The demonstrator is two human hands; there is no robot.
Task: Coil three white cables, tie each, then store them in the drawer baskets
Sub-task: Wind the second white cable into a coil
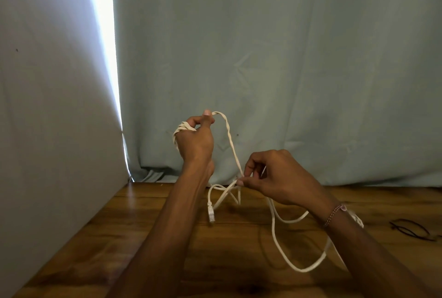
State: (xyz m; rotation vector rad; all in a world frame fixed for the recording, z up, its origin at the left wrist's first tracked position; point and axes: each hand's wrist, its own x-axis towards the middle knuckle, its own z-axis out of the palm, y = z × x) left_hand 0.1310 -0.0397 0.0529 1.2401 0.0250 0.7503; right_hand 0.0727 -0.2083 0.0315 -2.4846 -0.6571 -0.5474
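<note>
My left hand [195,139] is raised above the wooden table [148,238], closed around several turns of a white cable [230,139] wound over the back of the hand. A strand runs from its thumb down to my right hand [270,175], which pinches the cable between thumb and fingertips. Below, the loose cable loops over the table, and one clear plug end [211,214] hangs near my left forearm. More white cable [356,218] shows behind my right wrist.
Thin black ties or wires [411,229] lie on the table at the right. A pale blue cloth [275,58] hangs behind the table and a grey panel [47,106] stands at the left.
</note>
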